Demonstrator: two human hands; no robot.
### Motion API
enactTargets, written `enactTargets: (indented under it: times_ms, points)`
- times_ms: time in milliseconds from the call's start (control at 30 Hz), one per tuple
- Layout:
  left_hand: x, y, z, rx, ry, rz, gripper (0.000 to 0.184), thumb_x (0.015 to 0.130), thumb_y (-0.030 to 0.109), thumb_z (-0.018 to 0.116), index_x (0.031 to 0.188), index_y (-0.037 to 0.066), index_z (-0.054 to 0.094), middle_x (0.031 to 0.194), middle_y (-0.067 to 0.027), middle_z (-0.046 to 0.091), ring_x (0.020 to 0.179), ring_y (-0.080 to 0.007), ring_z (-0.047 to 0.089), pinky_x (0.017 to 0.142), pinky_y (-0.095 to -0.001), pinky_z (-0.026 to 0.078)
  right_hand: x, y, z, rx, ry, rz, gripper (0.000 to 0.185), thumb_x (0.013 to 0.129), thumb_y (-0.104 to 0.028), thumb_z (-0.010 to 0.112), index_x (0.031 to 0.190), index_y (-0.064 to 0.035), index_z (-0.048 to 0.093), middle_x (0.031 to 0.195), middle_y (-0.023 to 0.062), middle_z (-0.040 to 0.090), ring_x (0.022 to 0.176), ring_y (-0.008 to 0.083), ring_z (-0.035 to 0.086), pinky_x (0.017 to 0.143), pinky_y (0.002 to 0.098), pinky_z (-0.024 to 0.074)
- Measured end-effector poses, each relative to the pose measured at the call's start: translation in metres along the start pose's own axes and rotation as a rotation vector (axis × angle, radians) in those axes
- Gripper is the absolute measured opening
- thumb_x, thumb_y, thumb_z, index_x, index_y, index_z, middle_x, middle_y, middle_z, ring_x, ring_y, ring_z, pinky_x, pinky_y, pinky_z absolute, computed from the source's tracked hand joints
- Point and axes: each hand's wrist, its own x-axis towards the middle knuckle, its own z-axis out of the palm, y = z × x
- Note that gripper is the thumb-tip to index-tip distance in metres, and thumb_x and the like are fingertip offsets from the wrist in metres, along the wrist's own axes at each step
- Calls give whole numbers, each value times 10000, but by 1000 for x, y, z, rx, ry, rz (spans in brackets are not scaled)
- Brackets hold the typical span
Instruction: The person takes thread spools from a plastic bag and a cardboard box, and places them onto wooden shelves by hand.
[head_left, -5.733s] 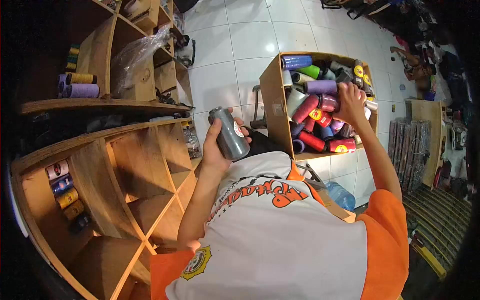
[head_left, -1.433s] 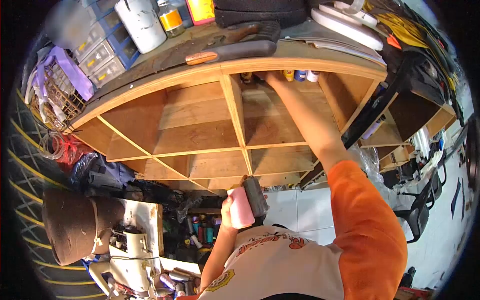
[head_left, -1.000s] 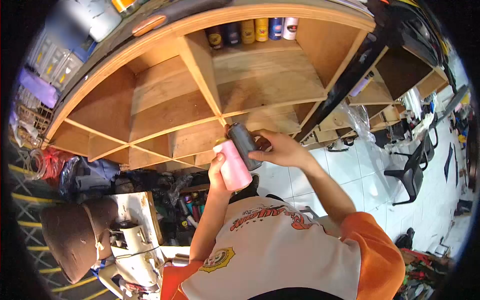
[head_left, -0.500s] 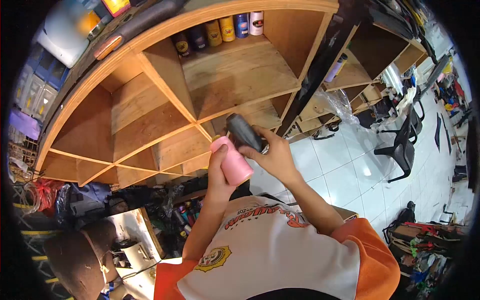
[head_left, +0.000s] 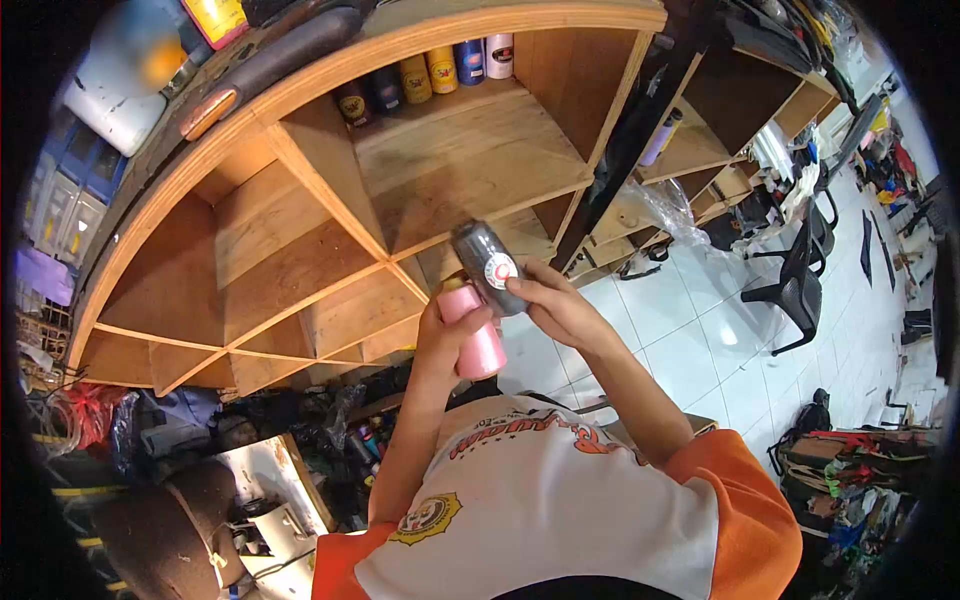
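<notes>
My left hand (head_left: 440,338) is closed around a pink thread cone (head_left: 474,335), with the thumb across its front. Beside it, my right hand (head_left: 562,308) grips a dark grey thread cone (head_left: 487,262) by its right side. A round white and red label shows on the dark cone, which leans with its top to the upper left. Both cones are close together in front of the wooden shelf (head_left: 385,262). In the shelf's upper compartment stands a row of several cones, among them a yellow one (head_left: 441,69), a blue one (head_left: 469,62) and a white one (head_left: 499,56).
A second wooden shelf (head_left: 690,140) with a purple cone (head_left: 660,138) is at the right. Black chairs (head_left: 797,293) stand on the white tiled floor (head_left: 690,350). At the lower left is a machine (head_left: 283,530) beside a dark brown cushion-like object (head_left: 165,530).
My right hand came down from the shelf compartment and took hold of the dark cone. That cone has since turned, so its label now faces me. The shelf has shifted left in view.
</notes>
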Motion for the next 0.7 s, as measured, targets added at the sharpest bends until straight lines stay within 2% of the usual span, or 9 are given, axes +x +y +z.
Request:
enactTargets:
  times_ms: [167,200,300,333,433,500,567,633,700]
  points:
    - [11,-3,1,179,111,128,408,740,33,712,1097,13,516,954,-81,612,794,-156,622,672,-289,522,-6,-14,10,-608,64,-231,545,792,-210,720,1220,40,494,1081,110,603,934,160,590,784,294,481]
    - [15,-4,-1,270,117,153,414,739,29,712,1098,10,507,962,-84,605,806,-154,616,672,-291,520,-6,-19,10,-897,113,-206,603,731,-191,771,1218,47,505,1044,138,630,911,157,610,729,281,499]
    - [20,-3,0,305,113,205,454,740,28,715,1130,13,483,970,-89,597,812,-157,607,682,-291,517,0,-19,5,-875,175,-181,608,702,-195,787,1201,36,528,966,145,653,866,159,628,715,269,502]
    - [20,-1,2,238,114,189,468,739,26,715,1141,18,475,968,-89,594,809,-158,603,686,-291,517,7,-24,2,-768,115,-171,597,736,-178,775,1223,45,512,1067,121,627,937,184,609,851,315,481]
    - [20,11,9,107,101,164,506,737,17,715,1169,33,452,963,-90,590,800,-162,596,693,-294,518,44,-51,-5,-849,260,-342,540,740,-205,764,1169,46,556,1042,106,628,914,182,607,842,320,474]
    - [18,14,7,103,78,162,522,736,11,714,1179,43,440,959,-92,589,794,-168,595,692,-299,522,108,-54,-44,-979,460,-633,520,738,-231,753,1142,48,583,1022,124,634,923,215,613,844,340,467]
    - [15,13,2,128,97,171,508,737,-4,704,1170,47,444,961,-97,590,798,-172,597,687,-306,526,147,-82,-38,-1194,785,-738,535,715,-255,764,1140,26,599,1007,170,631,957,283,612,844,365,469]
    - [11,13,-3,140,118,171,498,737,-17,697,1162,49,446,961,-100,590,806,-175,597,689,-311,527,194,-96,-46,-1092,818,-738,506,711,-334,757,1072,-16,601,1069,216,558,1001,366,553,843,434,457]
    - [6,10,-7,138,140,158,493,736,-29,691,1156,49,446,960,-100,590,818,-177,596,696,-314,525,250,-98,-66,-1150,1013,-692,494,705,-325,764,1066,-30,602,1049,223,589,989,377,577,830,441,476]
